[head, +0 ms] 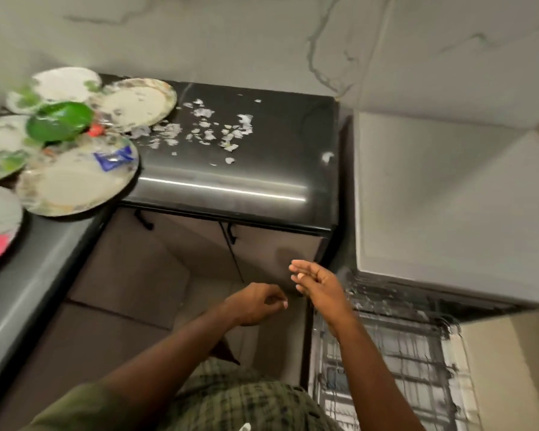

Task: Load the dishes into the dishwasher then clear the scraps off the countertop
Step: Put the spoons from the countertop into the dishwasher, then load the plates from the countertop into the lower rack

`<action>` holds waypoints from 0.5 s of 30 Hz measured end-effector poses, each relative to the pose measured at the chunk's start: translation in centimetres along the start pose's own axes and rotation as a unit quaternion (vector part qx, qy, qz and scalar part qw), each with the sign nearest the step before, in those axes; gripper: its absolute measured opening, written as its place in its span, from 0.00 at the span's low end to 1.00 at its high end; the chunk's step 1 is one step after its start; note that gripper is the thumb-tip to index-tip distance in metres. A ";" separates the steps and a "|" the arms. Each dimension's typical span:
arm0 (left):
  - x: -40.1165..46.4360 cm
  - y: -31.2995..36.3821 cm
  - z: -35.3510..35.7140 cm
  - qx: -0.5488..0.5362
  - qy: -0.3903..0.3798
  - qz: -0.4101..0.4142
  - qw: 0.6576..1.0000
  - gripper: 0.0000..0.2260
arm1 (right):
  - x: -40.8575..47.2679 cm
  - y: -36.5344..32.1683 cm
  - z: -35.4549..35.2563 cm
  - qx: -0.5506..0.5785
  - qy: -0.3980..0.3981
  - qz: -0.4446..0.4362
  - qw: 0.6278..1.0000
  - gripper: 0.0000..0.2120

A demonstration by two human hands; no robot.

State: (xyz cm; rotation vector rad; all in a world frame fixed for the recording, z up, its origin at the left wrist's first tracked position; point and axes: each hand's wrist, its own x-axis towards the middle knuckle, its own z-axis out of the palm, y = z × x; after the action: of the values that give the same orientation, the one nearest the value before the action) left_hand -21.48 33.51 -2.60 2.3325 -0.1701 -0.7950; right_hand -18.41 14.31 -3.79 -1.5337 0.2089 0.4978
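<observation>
Black countertop [231,181] holds scraps [212,129]; both hands empty

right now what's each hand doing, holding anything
Left hand: fingers loosely curled, holding nothing.
Right hand: open, fingers relaxed, holding nothing.

The desk [231,178] is dark, smooth and glossy, with a bright streak of glare near its front edge. The scraps [206,129] look like thin paper. The dishwasher rack [402,353] is wire.
</observation>
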 end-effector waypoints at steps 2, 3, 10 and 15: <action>-1.0 -1.9 -2.3 -0.023 0.025 -0.010 0.999 0.14 | 1.8 -1.3 3.2 -0.008 -0.025 -0.013 1.000 0.14; -1.6 -3.2 -3.5 -0.033 0.042 -0.014 0.998 0.14 | 2.8 -2.0 5.1 -0.009 -0.039 -0.018 0.999 0.14; -5.0 -12.1 -11.5 -0.147 0.189 -0.043 0.970 0.12 | 8.3 -5.6 16.7 -0.053 -0.127 -0.046 0.989 0.14; -7.0 -17.2 -15.8 -0.300 0.281 -0.082 0.908 0.07 | 10.8 -6.9 22.7 -0.077 -0.154 -0.046 0.984 0.13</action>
State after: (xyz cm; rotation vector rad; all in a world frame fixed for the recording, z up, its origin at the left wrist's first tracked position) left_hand -19.36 57.74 -0.47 1.8888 0.4649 -0.1700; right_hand -9.88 38.83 -1.23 -1.5854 -0.1428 0.6812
